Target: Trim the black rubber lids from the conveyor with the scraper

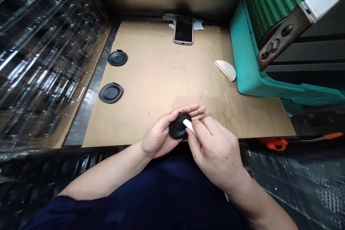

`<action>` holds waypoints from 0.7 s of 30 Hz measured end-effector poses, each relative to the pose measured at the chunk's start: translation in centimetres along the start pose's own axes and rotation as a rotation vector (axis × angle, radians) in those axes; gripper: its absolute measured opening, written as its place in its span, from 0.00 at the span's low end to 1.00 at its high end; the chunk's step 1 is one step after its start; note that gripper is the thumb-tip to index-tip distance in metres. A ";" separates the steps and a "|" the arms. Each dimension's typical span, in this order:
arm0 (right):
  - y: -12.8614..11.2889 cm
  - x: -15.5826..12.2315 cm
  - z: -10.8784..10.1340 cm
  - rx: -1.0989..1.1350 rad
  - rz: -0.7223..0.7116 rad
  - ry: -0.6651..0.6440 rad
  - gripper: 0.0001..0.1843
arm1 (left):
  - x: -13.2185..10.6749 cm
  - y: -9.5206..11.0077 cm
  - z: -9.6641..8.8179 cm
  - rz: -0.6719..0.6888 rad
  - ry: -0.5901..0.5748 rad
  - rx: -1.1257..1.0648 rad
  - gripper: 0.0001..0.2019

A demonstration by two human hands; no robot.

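Observation:
In front of my body, my left hand [161, 134] cradles a round black plastic cap-like disc [176, 128], the thumb on its rim and the fingers behind it. My right hand [215, 147] is closed around a thin white tool [188, 125], whose blunt tip rests over the face of the disc. Most of the tool is hidden by the right fingers. Two similar black discs lie at the left of the cardboard: an upper disc [117, 58] and a lower disc [110, 92], each with a small tab on its rim.
A phone [183, 31] lies on white tissue at the back of the cardboard sheet [161, 79]. A white half-round piece [226, 70] sits beside a teal crate [245, 68] on the right. Stacked clear trays [40, 61] stand left. An orange-handled tool [276, 143] is at the right edge.

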State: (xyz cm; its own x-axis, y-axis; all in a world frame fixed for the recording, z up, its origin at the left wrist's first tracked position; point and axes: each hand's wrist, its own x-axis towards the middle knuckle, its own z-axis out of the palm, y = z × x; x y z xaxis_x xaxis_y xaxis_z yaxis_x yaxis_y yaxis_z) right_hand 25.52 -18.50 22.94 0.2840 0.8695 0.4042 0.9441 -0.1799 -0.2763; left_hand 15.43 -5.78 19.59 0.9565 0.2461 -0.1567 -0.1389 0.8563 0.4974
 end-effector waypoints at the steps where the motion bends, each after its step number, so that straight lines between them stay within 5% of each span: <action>1: -0.1 -0.1 -0.1 0.021 0.003 -0.020 0.10 | 0.0 0.0 0.0 0.009 -0.001 0.001 0.23; 6: -0.5 0.0 0.2 0.158 -0.032 -0.076 0.12 | 0.0 0.0 -0.1 0.002 0.001 0.017 0.24; 17: 2.1 -0.8 -1.0 0.267 0.151 0.263 0.09 | -0.2 0.6 0.4 0.050 -0.060 -0.032 0.33; 21: 2.4 -1.3 -1.1 0.255 0.090 0.209 0.11 | -0.1 0.5 0.3 0.070 -0.080 -0.037 0.34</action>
State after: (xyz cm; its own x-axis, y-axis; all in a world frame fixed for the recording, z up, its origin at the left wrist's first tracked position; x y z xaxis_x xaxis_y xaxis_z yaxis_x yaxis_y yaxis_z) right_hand 27.61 -20.54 22.67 0.4176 0.7372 0.5312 0.8490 -0.1082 -0.5173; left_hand 15.29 -5.49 20.14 0.9614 0.2701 -0.0531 -0.2140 0.8548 0.4727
